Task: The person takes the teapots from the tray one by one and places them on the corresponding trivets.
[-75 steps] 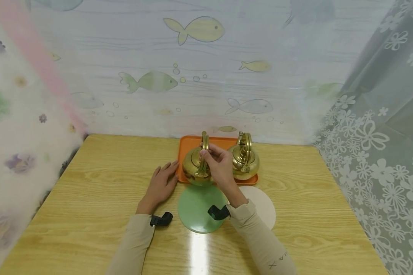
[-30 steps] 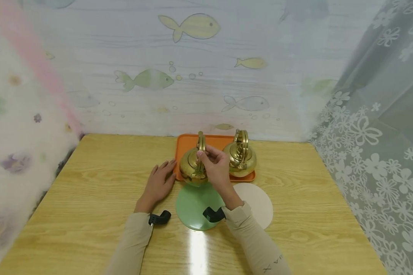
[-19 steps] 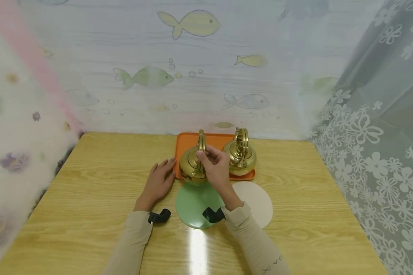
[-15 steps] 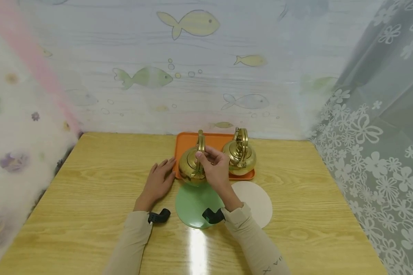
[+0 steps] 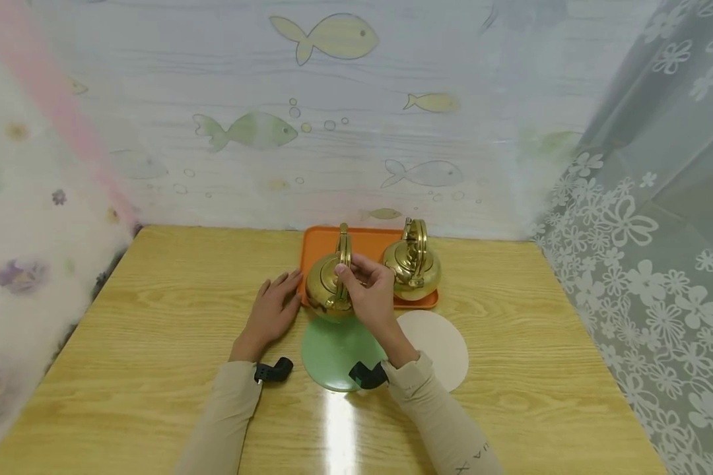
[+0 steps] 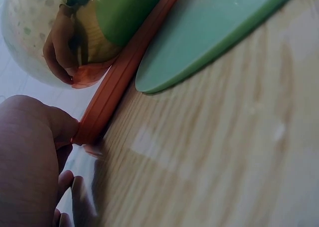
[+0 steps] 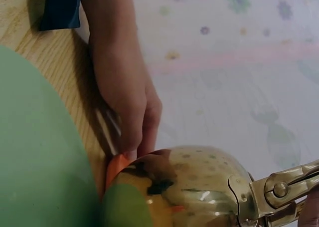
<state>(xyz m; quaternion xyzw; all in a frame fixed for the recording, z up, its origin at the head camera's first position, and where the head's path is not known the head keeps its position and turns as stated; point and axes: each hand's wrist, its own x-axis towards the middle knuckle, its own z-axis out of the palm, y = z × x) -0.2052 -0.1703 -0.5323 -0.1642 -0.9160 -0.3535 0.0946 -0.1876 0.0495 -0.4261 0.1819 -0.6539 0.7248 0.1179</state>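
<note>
A round brass kettle [image 5: 321,280] is at the tray's front left, its arched handle [image 5: 344,243] raised. My right hand [image 5: 374,297] pinches that handle between thumb and fingers; in the right wrist view only a bit of fingers shows beside the kettle's metal handle joint [image 7: 280,189]. My left hand [image 5: 271,313] lies on the table with its fingers against the left edge of the orange tray [image 5: 317,245]. In the left wrist view the thumb [image 6: 62,124] touches the tray's corner. A second brass kettle [image 5: 420,272] stands on the tray's right side.
A flat green disc [image 5: 335,359] lies in front of the tray, partly under the right wrist. Beside it on the right is a cream disc [image 5: 442,349], partly covered by the right arm. The wooden table [image 5: 172,297] meets a fish-patterned wall [image 5: 344,119] at the back.
The left kettle, in my right hand's grip, has shifted slightly toward the front relative to the tray. The head view has tilted and drifted a little. My left hand keeps its place at the tray.
</note>
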